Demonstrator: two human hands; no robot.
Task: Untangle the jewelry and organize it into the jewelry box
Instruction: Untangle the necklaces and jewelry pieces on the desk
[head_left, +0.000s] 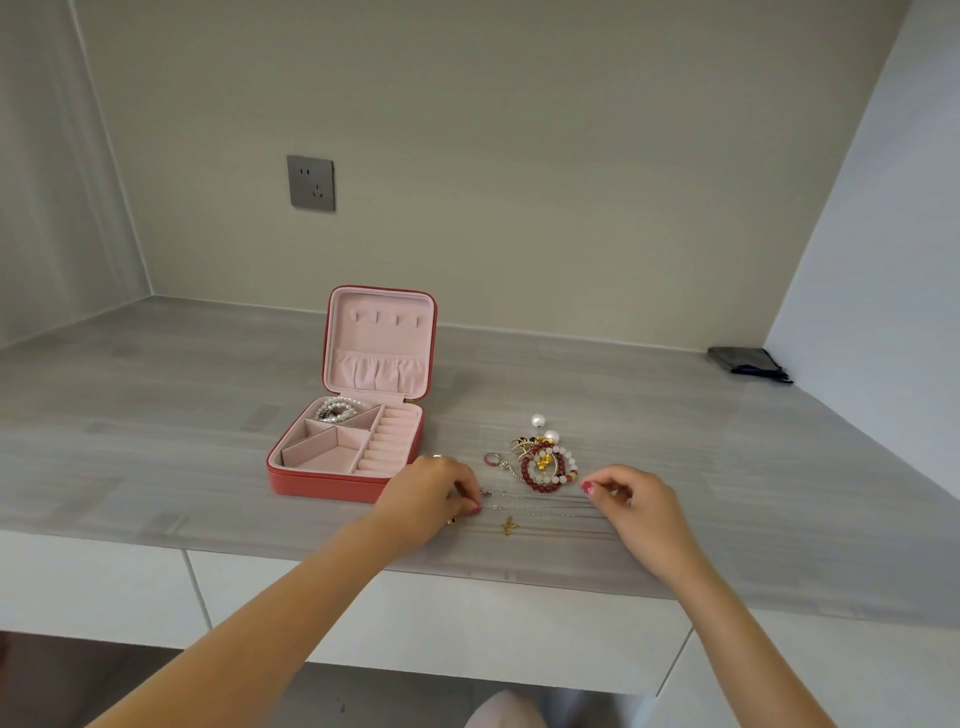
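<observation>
We had only begun: a white pearl strand (340, 408) already lay in the back compartment of the open coral-red jewelry box with pink lining (332, 480), just left of our left hand (431, 488). That hand's grip pinched one end of a thin silver chain (535, 493) stretched on the grey wood-grain tabletop (727, 467), our right hand (631, 501) pinching the other. Beyond both grips waited a tangled pile of red and white bead bracelets with gold pieces (545, 460); nearer lay a small gold pendant chain (510, 526). We could read no writing.
</observation>
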